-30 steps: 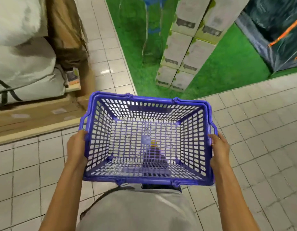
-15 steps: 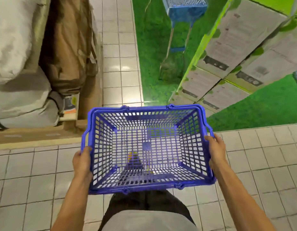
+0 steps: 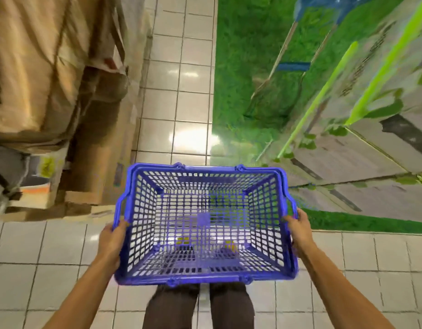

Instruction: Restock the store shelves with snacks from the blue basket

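Plainly the carrying step is in hand: the basket (image 3: 205,167) hangs level between the two sets of fingers, in front of the body and above the legs (image 3: 172,307). The left hand (image 3: 111,243) grips its left short side, thumb hooked over the rim and the rest wrapped underneath out of sight. The right hand (image 3: 300,233) grips the opposite side the same way, its fingers (image 3: 288,219) curled onto the rim just under the folded handle. No snacks show inside. The tiles (image 3: 176,103) can be seen straight through the mesh, and two small yellow spots near the bottom are too blurred to name. Beyond the right fingers lie green turf (image 3: 240,67) and stacked boxes (image 3: 347,157); beyond the left fingers sit brown wrapped bales (image 3: 39,67). No shelf is in view. Judging from the bare mesh, either the stock has all gone out or a refill is due, so this looks like a walk between stops, not shelving. The next move calls for reaching a shelf or a supply. Then one hand must come free, by setting the basket down or hanging it from its handle, since both are taken up with holding it.
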`<state>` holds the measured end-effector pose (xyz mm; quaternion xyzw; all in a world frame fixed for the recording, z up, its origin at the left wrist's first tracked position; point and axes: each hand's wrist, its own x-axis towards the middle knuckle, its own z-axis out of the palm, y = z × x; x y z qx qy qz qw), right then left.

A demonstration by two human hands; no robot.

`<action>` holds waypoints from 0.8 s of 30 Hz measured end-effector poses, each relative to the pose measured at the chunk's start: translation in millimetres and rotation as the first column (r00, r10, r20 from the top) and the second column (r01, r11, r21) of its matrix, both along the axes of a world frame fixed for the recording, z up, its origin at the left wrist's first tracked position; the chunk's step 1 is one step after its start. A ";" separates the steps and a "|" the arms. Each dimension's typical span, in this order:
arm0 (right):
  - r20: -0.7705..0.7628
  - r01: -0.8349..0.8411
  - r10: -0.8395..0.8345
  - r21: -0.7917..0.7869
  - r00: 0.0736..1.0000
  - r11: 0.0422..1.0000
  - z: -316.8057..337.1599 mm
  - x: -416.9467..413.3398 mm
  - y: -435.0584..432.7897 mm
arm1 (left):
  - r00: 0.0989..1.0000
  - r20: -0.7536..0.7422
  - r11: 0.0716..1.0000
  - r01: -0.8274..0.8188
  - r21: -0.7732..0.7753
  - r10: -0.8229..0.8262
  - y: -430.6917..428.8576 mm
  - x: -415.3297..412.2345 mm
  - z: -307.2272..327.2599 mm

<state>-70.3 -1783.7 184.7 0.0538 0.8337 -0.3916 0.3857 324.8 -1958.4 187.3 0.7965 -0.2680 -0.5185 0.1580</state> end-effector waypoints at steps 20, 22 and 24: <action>-0.070 -0.049 0.056 0.103 0.996 0.994 -288.2 -60.9 -32.9 | 0.968 0.242 0.988 0.104 -0.118 -0.074 -44.3 -60.8 -287.7; -0.085 -0.105 0.121 0.167 0.989 0.980 -288.8 -60.4 -29.7 | 0.971 0.212 0.988 0.129 -0.081 -0.109 -42.1 -61.2 -284.7; -0.075 -0.156 0.175 0.209 0.982 0.965 -278.9 -59.3 -31.6 | 0.959 0.204 0.976 0.211 -0.055 -0.196 -41.0 -61.2 -276.2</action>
